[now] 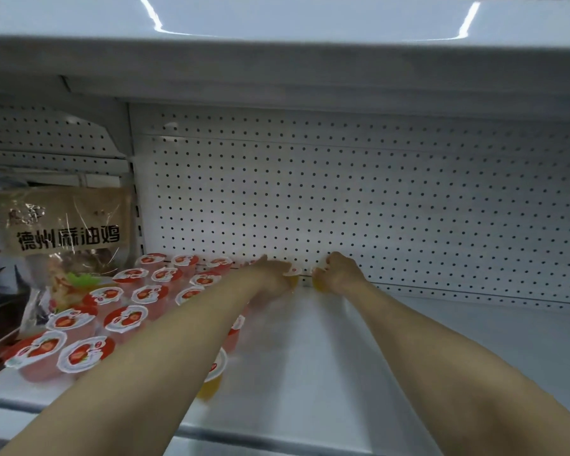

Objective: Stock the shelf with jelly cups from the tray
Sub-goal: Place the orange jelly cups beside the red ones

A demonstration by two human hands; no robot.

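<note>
Both hands, left hand (273, 274) & right hand (339, 273), each grip an orange jelly cup (292, 274) at center shelf (441, 340) back; red cups (125, 319) fill lower left, right half unstocked.

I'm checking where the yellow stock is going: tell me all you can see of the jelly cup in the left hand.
The jelly cup is small, of clear plastic with yellow-orange jelly, sealed by a white foil lid with a red print. The left hand grips it from the side at the back of the white shelf, close to the pegboard wall. Fingers hide most of it; whether it stands on the shelf cannot be told.
</note>
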